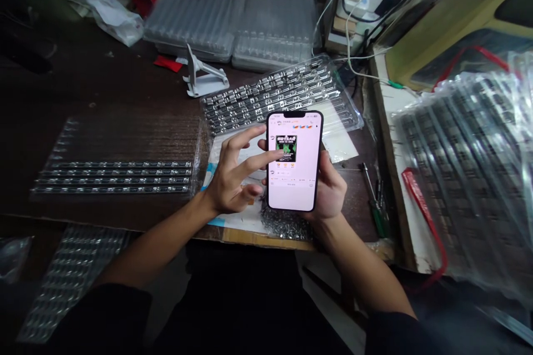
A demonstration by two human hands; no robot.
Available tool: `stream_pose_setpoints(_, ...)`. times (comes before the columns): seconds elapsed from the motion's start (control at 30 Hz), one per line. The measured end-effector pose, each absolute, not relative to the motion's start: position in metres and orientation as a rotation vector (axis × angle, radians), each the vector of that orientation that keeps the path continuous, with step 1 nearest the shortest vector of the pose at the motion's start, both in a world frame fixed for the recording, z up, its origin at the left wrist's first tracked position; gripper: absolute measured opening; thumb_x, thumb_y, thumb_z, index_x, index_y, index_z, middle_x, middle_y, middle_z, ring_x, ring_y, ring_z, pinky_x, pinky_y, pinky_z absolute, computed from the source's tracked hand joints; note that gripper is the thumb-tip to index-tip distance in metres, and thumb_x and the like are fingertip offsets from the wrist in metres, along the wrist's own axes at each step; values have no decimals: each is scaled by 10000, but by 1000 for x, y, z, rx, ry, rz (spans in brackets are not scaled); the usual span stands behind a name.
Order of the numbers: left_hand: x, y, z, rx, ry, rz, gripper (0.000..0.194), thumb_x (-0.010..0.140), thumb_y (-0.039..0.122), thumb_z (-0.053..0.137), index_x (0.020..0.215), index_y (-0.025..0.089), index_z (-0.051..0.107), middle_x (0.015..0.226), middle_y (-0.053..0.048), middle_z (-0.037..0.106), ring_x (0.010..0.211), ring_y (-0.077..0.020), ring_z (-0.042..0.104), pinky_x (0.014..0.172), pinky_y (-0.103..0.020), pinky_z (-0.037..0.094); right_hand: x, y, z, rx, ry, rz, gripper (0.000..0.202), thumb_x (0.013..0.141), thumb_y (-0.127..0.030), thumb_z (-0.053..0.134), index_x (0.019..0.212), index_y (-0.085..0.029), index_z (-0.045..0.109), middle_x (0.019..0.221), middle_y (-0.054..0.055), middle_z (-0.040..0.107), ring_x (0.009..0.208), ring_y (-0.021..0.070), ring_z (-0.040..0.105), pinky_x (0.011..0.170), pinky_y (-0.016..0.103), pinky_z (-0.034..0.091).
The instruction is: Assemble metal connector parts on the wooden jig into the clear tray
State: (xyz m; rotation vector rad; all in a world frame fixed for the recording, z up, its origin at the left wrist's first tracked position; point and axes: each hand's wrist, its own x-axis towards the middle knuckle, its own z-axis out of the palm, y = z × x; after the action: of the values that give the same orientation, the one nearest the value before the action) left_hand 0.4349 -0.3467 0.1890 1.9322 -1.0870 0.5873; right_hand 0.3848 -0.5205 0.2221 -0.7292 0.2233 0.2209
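A smartphone (293, 194) with a lit chat screen is held upright in my right hand (332, 188), whose fingers wrap behind it and show at its left edge. My left hand (235, 175) has its fingers spread, with one finger over the picture on the screen; whether it touches the glass I cannot tell. Behind the phone lies a clear plastic tray (353, 113) with rows of small metal parts. Below it, a pile of small dark metal pieces (287, 224) rests on the table, beside white paper (220, 150).
Another clear tray (125, 141) with several filled rows lies at left. Stacked clear trays (195, 11) stand at the back, behind a white phone stand (206, 75). A green-handled screwdriver (377, 213) lies at right, near wrapped trays (462, 172). Cables (350, 39) run at back right.
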Motion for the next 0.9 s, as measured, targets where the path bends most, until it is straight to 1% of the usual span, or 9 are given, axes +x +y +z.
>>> stream_pose_setpoints(0.1,434,-346,189,1942,-1077,570,576,1016,623,239,1468,359,478,1556,-64,372,1334,-295,470,984,-469,510,384,-520,224,-737,250,220,559,835,-613,602,1273,-277,689,1312,86,701,1291,363,595,961,601,566)
stream_pose_setpoints(0.2,434,-346,189,1938,-1070,566,575,1014,630,244,1468,367,481,1559,-60,370,1331,-298,469,971,-470,517,384,-520,224,-745,270,225,582,837,-618,596,1294,-268,678,1300,95,706,1286,364,598,958,607,565)
stream_pose_setpoints(0.3,435,-346,189,1921,-1079,568,568,1019,620,256,1475,363,477,1558,-65,372,1337,-298,470,983,-473,511,384,-519,221,-746,271,228,613,838,-632,579,1315,-256,666,1295,101,708,1280,367,603,955,609,564)
stream_pose_setpoints(0.43,435,-347,189,1910,-1089,571,569,1021,614,260,1478,351,475,1557,-74,370,1347,-300,468,995,-473,509,384,-520,220,-755,276,223,616,824,-647,589,1304,-270,673,1311,91,702,1278,372,603,955,610,563)
stream_pose_setpoints(0.63,435,-346,190,1920,-1098,558,576,1016,623,257,1490,362,454,1556,-71,365,1352,-298,462,1006,-472,505,384,-519,221,-790,272,223,633,825,-661,567,1307,-264,668,1323,98,692,1300,369,586,968,611,557)
stream_pose_setpoints(0.77,436,-346,189,1920,-1092,559,581,1014,629,253,1503,373,436,1554,-68,367,1350,-297,460,1003,-471,505,384,-518,224,-794,271,225,630,823,-643,584,1317,-261,662,1334,98,687,1309,370,579,980,607,554)
stream_pose_setpoints(0.9,436,-346,187,1911,-1079,555,591,1007,644,263,1508,378,428,1547,-74,377,1327,-298,479,983,-472,514,384,-518,224,-764,275,220,613,826,-627,592,1314,-263,667,1336,96,686,1302,380,584,975,629,549)
